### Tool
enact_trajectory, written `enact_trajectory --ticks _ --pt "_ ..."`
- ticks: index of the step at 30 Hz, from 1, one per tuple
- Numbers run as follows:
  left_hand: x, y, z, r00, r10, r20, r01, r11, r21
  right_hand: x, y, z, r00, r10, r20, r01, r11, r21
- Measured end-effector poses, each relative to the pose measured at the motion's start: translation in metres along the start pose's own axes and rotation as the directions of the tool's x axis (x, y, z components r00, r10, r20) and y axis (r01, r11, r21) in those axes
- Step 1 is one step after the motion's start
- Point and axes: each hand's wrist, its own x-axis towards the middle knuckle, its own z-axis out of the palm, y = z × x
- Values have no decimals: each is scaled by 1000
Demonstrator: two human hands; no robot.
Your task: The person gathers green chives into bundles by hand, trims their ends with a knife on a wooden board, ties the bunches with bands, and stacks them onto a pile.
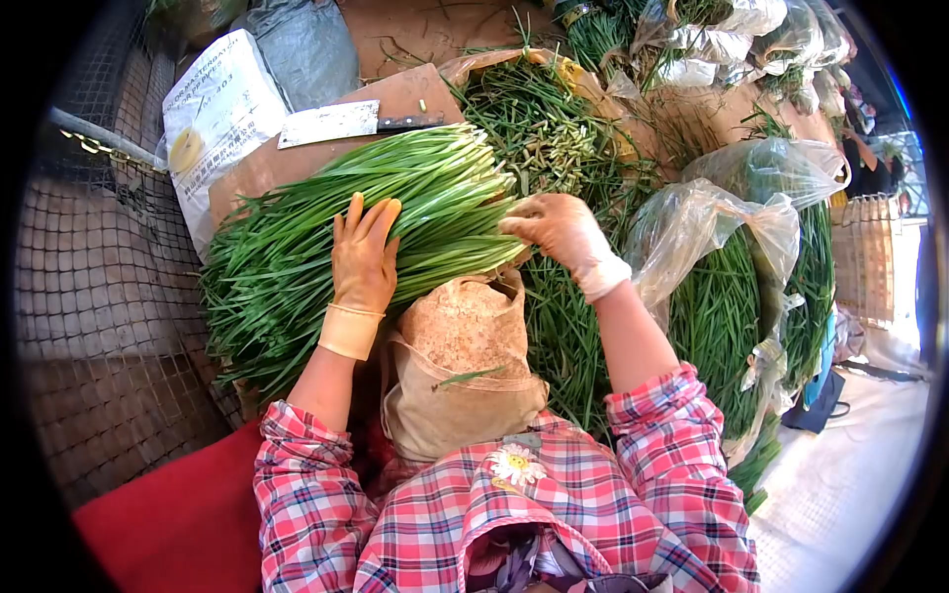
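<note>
A large pile of long green stalks [297,247] lies on a brown board [237,188], its pale cut ends toward the right. My left hand [364,252], in a thin yellowish glove, rests on top of the pile with its fingers spread. At the pale ends, my right hand [561,232], gloved too, has its fingers drawn together; whatever is between them is too small to make out. A cleaver [328,124] with a wide blade and dark handle lies on the board behind the pile. Under the near edge of the pile is a tan cloth-covered bundle [465,346].
Loose trimmings [554,148] heap up behind my right hand. Clear plastic bags with green stalks [717,306] stand at the right, with more bags [712,44] at the back right. A white printed sack [219,119] and wire mesh [99,296] are at the left.
</note>
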Motion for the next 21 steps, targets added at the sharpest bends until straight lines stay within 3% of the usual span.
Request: enact_trajectory --ticks 2,5,10,11,12,13,15,16,21 --pt "1 0 0 1000 0 -3 0 1000 -5 9 -5 7 996 35 85 -12 966 -258" --pt "1 1 -2 1000 -9 13 9 1000 -10 22 22 29 996 54 72 -44 991 -129" --pt "1 7 -9 999 -10 47 11 1000 -13 10 6 31 998 55 18 -48 958 -283" --pt "2 8 -11 999 -11 47 12 1000 -14 6 2 32 981 171 95 -180 979 91" --pt "3 8 -12 997 -1 79 0 1000 16 3 -1 34 947 246 207 -315 842 438" --pt "2 8 -12 994 8 111 -13 999 47 1 -1 35 946 247 209 -316 842 437" --pt "2 8 -11 994 2 106 -7 999 44 -2 -2 39 948 227 222 -318 681 660" --pt "2 7 -11 995 2 103 -6 999 39 -4 -1 38 950 223 218 -312 670 673" --pt "2 8 -11 994 -1 112 -5 999 50 -14 -3 -12 978 184 -103 -93 814 574"
